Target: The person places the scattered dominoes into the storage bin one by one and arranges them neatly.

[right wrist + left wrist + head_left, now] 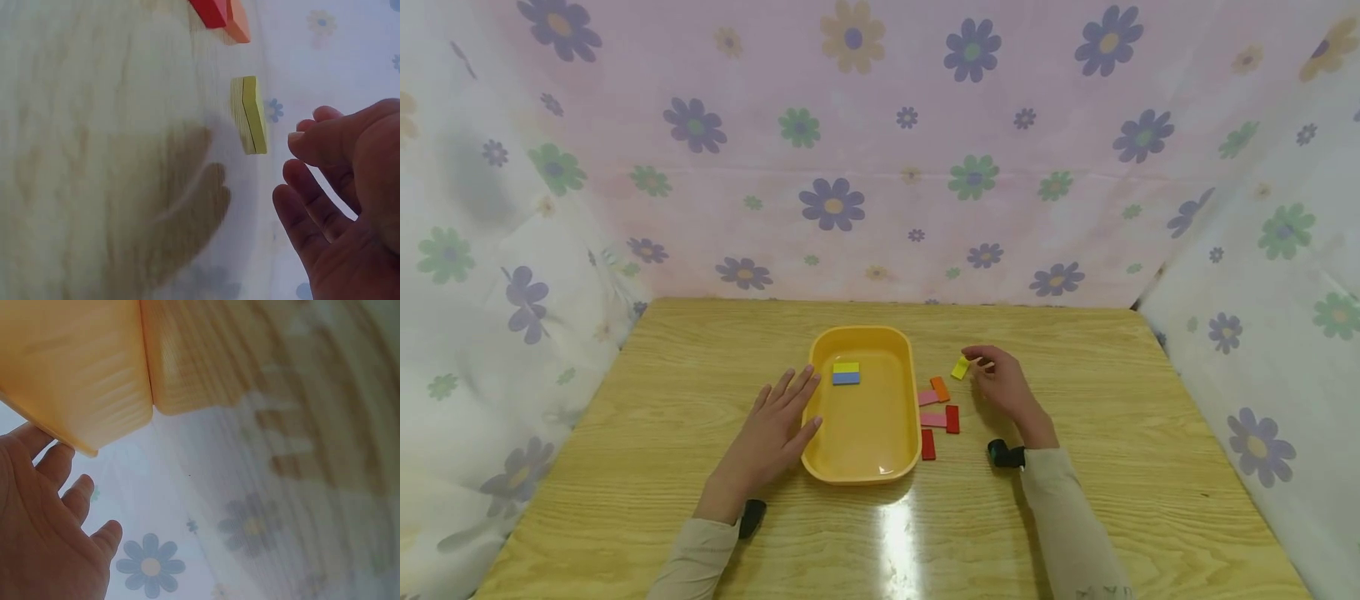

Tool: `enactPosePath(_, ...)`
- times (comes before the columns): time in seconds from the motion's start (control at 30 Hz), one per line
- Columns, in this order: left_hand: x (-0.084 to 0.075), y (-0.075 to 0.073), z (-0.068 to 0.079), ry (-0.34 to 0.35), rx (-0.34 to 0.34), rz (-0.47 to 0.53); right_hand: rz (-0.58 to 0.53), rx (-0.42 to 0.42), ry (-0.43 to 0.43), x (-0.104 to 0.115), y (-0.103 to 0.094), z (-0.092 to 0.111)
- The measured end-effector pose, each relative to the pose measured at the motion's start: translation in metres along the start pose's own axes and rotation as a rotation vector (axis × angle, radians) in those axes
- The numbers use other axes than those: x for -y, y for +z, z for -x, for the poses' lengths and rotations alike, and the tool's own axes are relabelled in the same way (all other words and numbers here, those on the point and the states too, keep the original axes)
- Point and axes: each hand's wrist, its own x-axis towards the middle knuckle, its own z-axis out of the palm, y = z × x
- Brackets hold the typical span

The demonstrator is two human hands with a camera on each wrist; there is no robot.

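A yellow-orange plastic tray (861, 454) stands on the wooden table. My left hand (771, 437) rests against its left rim, fingers spread. Inside lie a yellow block (846, 367) and a blue block (846, 378), edge to edge. To the right of the tray, my right hand (1006, 392) hovers beside a loose yellow block (959, 367), its fingers loosely bent. The right wrist view shows a gap between this yellow block (254, 119) and the fingertips. In the left wrist view, fingers (56, 464) touch the tray's rim.
Right of the tray lie an orange block (940, 389), pink blocks (934, 420) and red blocks (952, 419), partly hidden by its rim. Flowered cloth (880, 167) hangs behind the table (700, 350) and at both sides.
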Motion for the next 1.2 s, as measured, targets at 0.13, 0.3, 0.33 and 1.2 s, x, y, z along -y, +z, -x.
enactPosePath(0.13, -0.001, 0.000, 0.000, 0.000, 0.001, 0.000, 0.065, 0.065, -0.059, -0.002, -0.001, -0.007)
enactPosePath(0.3, 0.000, 0.000, 0.000, -0.001, 0.001, -0.002, 0.113, 0.124, -0.150, -0.004, 0.000, -0.016)
enactPosePath(0.33, 0.000, 0.000, 0.000, -0.001, 0.001, -0.003, 0.117, 0.131, -0.162, -0.004, 0.000, -0.017)
enactPosePath(1.2, 0.002, 0.002, 0.000, 0.004, -0.002, 0.010, 0.231, 0.144, 0.002, -0.007, 0.001, -0.020)
